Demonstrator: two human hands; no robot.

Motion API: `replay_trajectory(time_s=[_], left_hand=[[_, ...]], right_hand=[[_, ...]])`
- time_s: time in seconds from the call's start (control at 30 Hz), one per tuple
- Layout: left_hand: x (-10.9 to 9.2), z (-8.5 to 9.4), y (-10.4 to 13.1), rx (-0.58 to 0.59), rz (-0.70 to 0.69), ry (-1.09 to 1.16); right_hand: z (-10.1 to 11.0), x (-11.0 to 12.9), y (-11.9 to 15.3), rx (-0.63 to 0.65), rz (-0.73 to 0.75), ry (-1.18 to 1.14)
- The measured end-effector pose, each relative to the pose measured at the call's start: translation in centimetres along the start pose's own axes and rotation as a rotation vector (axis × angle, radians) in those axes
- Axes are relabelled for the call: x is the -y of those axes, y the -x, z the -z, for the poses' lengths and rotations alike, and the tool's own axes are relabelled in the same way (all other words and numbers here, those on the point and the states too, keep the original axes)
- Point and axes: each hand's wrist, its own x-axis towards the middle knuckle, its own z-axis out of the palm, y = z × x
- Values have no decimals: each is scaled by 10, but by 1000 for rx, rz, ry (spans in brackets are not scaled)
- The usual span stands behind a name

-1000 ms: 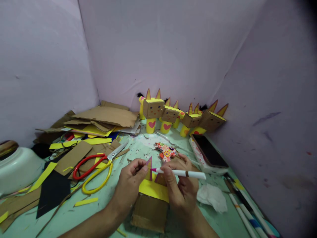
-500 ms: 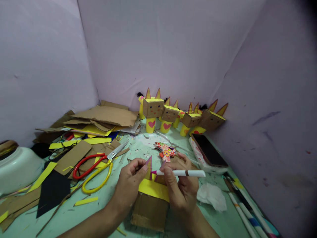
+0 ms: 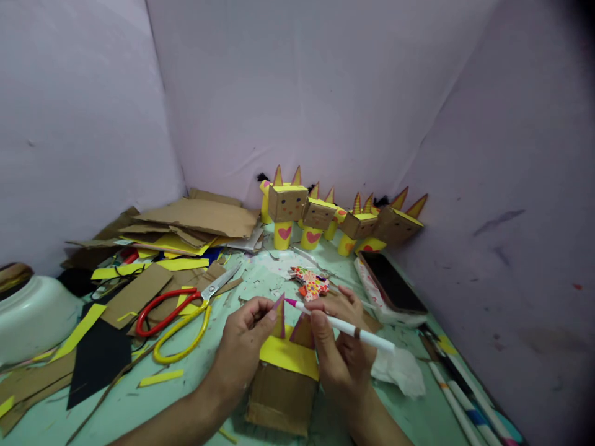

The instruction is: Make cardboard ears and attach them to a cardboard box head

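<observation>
A cardboard box (image 3: 281, 396) with a yellow top (image 3: 289, 358) stands in front of me, two purple-edged cardboard ears rising from it. My left hand (image 3: 246, 337) pinches the left ear (image 3: 281, 319) between thumb and fingers. In my right hand (image 3: 344, 347) is a white marker (image 3: 360, 334), its pink tip beside the upper right edge of that ear. The right ear (image 3: 303, 331) stands next to my right thumb. Just behind the hands lies a flowery patterned paper piece (image 3: 311, 283).
Red and yellow scissors (image 3: 204, 303) lie left among cardboard and paper scraps (image 3: 195, 217). Several box-headed figures (image 3: 288, 203) line the back wall. On the right are a phone (image 3: 393, 282), crumpled tissue (image 3: 400, 371) and markers (image 3: 455, 402). A pale bowl (image 3: 37, 322) sits far left.
The marker tip has moved up along the left ear's right edge, and the marker now slants more. My right hand has shifted slightly right. My left hand keeps its place.
</observation>
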Motion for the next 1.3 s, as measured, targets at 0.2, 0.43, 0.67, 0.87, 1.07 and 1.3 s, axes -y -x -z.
replay_trajectory(time_s=[0.2, 0.43, 0.67, 0.87, 1.07, 1.3], left_hand=[[0, 2, 1, -5, -12, -18], [1, 1, 0, 1, -14, -9], [1, 1, 0, -3, 7, -11], [3, 2, 0, -7, 9, 10], [2, 2, 0, 3, 3, -11], [2, 2, -2, 0, -19, -14]], right_hand=[[0, 1, -2, 18, 13, 28], [0, 1, 0, 11, -7, -18], [-1, 0, -1, 21, 4, 6], [0, 2, -1, 12, -1, -18], [-1, 0, -1, 31, 6, 29], [-1, 1, 0, 16, -9, -17]])
